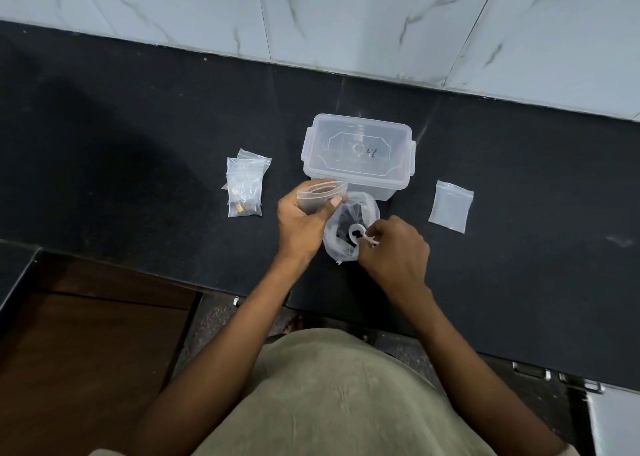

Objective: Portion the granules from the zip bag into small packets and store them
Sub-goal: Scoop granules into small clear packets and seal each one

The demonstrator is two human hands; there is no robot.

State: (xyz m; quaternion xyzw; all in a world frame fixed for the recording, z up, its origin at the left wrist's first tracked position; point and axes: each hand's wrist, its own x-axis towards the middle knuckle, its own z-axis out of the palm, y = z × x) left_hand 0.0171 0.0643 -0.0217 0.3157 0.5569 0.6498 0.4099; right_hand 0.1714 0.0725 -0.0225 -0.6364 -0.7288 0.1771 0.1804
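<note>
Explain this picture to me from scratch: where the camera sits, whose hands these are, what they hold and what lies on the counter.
There is no machine here. One camera on a person's head looks down at their own hands over a dark counter. The left hand grips a small open packet. The right hand pinches a white scoop over the open bag of dark granules. Behind stands a closed clear box. Left of it lie several packets; right of it, an empty packet.
</note>
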